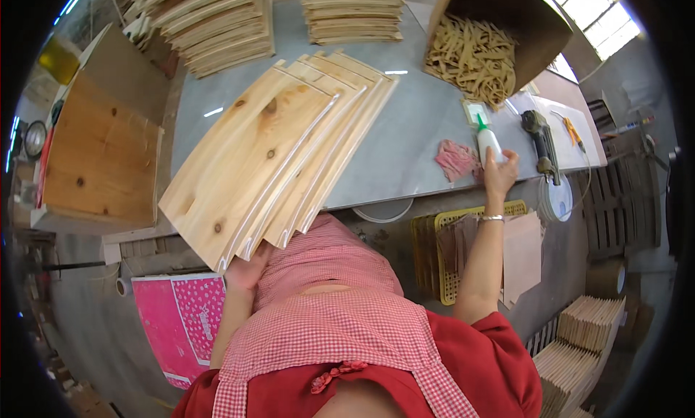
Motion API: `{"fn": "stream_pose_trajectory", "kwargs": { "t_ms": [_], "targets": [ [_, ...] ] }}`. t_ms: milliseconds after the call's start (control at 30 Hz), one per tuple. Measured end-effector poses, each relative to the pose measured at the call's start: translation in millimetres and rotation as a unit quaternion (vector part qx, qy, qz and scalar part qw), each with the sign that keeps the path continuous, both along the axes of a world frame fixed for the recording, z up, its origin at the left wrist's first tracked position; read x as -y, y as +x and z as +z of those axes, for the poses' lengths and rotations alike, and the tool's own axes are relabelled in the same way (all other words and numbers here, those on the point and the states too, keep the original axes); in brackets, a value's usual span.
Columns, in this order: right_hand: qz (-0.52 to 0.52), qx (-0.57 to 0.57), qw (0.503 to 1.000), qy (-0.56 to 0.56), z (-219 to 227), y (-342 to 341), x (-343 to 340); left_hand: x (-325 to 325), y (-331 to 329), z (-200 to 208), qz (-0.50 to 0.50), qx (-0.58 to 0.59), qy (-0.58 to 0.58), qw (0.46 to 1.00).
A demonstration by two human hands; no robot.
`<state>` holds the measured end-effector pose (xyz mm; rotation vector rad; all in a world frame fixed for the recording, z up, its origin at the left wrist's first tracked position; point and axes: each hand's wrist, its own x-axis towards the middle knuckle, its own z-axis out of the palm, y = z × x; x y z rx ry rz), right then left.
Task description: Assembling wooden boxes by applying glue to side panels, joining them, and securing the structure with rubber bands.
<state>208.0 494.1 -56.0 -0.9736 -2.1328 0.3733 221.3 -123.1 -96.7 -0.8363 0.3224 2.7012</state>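
A fanned stack of several curved pine boards (268,146) lies across the near edge of the grey worktable (405,143). My left hand (246,267) is under the stack's near end, gripping its lower edge. My right hand (499,173) is closed around a white glue bottle with a green nozzle (486,137), standing upright near the table's front right edge. A pink rag (456,159) lies just left of the bottle.
More stacks of boards (217,23) sit at the back. A tilted cardboard box of wooden strips (478,52) is back right, a power tool (541,139) beside it. A wooden box (101,157) stands left; a yellow crate (445,255) and board piles (579,345) are on the floor.
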Motion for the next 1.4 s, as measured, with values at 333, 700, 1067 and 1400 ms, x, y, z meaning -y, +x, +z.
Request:
{"fn": "stream_pose_trajectory", "kwargs": {
  "t_ms": [333,700,1067,1400],
  "targets": [
    [0.254,-0.093,0.962,-0.03,54,11,128,93,-42,61,-0.059,-0.173,-0.153,0.971],
    [0.568,0.128,0.803,0.13,81,-29,400,80,-23,135,-0.001,-0.293,-0.095,0.951],
    [0.505,0.425,0.672,0.335,61,-49,552,78,45,143,0.123,-0.351,-0.012,0.928],
    [0.523,0.176,0.772,0.316,321,14,311,106,81,140,0.105,-0.385,0.03,0.917]
  ]
}}
